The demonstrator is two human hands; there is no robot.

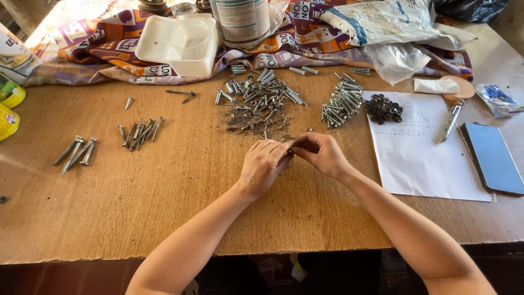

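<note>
My left hand (pixel 263 165) and my right hand (pixel 323 153) meet fingertip to fingertip over the wooden table (pixel 164 207), pinching a small metal fastener (pixel 289 151) between them. Just beyond them lies a mixed heap of screws, bolts and small nails (pixel 260 104). To its right sits a tidier pile of bolts (pixel 342 101). A cluster of black washers (pixel 383 108) rests on a white notebook page (pixel 420 153).
Sorted screw groups lie at left (pixel 141 131) and far left (pixel 75 151). An open white plastic box (pixel 180 42) sits on patterned cloth (pixel 109 43). A phone (pixel 493 157), a pen (pixel 450 121), plastic bags (pixel 393 24) and yellow tins (pixel 8 106) ring the edges.
</note>
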